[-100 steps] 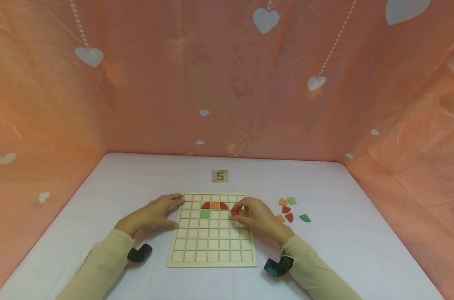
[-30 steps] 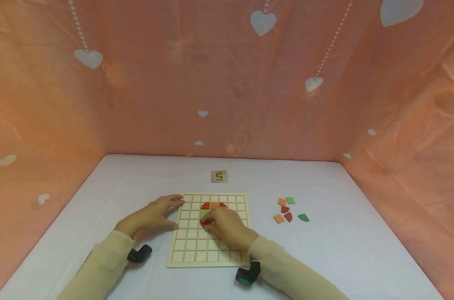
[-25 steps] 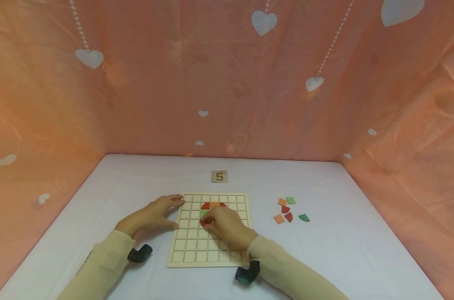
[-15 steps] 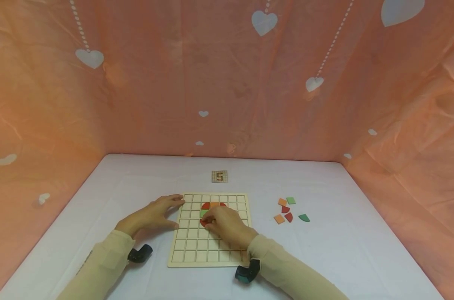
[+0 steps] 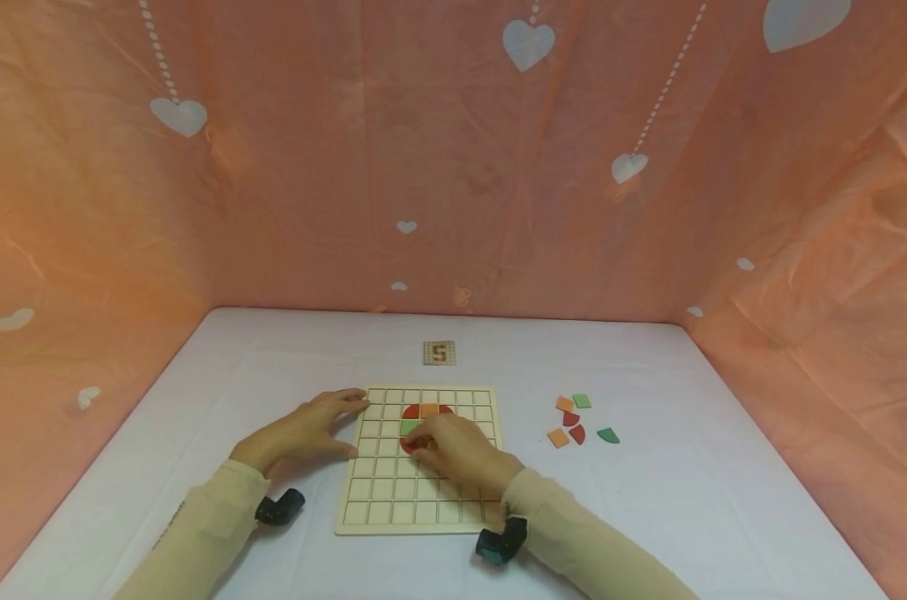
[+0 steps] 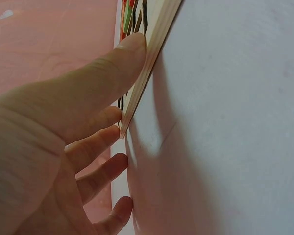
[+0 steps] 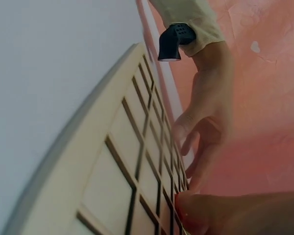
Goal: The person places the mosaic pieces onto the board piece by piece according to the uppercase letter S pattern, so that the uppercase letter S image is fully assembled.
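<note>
My left hand [image 5: 308, 429] rests at the left side of a pale wooden grid board [image 5: 382, 517], thumb and fingertips touching its edge, fingers spread. Over the board's middle, my right hand [image 5: 457, 450] pinches a red quarter-circle tile [image 5: 405, 447] at the cell just below a light green square tile [image 5: 409, 427]. Above that green square runs a row: a red quarter-circle [image 5: 411, 412], an orange square [image 5: 428, 410] and another red quarter-circle [image 5: 445, 409], partly covered by my right hand. In the right wrist view, my thumb [image 7: 193, 208] overlaps a sliver of red at the grid.
Right of the board lie loose tiles: two orange squares [image 5: 558, 437], a light green square [image 5: 582, 402], two red quarter-circles [image 5: 577, 434] and a dark green quarter-circle [image 5: 608, 436]. Behind the board is a small card [image 5: 439, 352] with an S- or 5-shaped pattern on a grid.
My right hand has carried the red quarter-circle leftward from the board's right side to the cell under the green square; lately only its fingers shift slightly. The left hand has stayed put.
</note>
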`<state>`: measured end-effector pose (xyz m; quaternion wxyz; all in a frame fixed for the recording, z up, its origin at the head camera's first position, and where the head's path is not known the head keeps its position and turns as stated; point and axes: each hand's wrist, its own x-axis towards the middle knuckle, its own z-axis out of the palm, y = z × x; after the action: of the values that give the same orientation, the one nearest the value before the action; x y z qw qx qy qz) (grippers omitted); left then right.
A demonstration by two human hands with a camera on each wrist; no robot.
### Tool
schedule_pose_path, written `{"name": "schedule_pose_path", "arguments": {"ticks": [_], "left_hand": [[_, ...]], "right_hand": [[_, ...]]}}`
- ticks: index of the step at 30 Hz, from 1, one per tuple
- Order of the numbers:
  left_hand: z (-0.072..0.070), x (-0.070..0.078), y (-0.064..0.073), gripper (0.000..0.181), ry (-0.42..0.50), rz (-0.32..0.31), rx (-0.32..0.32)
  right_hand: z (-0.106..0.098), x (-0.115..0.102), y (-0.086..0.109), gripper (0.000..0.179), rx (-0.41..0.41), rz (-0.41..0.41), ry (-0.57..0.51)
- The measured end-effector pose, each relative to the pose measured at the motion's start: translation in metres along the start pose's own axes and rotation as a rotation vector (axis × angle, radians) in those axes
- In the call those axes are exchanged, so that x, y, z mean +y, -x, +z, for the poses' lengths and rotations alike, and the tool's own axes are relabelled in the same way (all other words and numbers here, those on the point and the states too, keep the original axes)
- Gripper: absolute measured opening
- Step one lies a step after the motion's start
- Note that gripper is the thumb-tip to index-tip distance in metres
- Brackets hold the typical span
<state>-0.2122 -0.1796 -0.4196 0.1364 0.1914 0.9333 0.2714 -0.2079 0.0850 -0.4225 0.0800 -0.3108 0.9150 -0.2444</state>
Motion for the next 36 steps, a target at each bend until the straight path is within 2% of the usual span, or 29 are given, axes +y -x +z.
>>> {"name": "schedule_pose_path", "arguments": {"ticks": [7,10,21,28,36], "left_hand": [[0.000,0.000,0.000,0.075,0.003,0.022,0.013],[0.000,0.000,-0.001,0.075,0.004,0.009,0.010],[0.001,0.002,-0.001,0.077,0.002,-0.001,0.005],[0.001,0.000,-0.003,0.077,-0.045,0.054,0.025],[0.001,0.000,-0.004,0.077,-0.055,0.055,0.022]], "right_hand": [[-0.009,0.006,0.002,0.026,0.030,-0.070,0.012],[-0.012,0.008,0.003,0.025,0.051,-0.079,-0.001],[-0.018,0.013,0.014,0.024,0.082,-0.035,-0.038],[-0.022,0.017,0.021,0.025,0.081,-0.030,-0.043],[-0.031,0.023,0.030,0.028,0.105,-0.020,-0.051]]}}
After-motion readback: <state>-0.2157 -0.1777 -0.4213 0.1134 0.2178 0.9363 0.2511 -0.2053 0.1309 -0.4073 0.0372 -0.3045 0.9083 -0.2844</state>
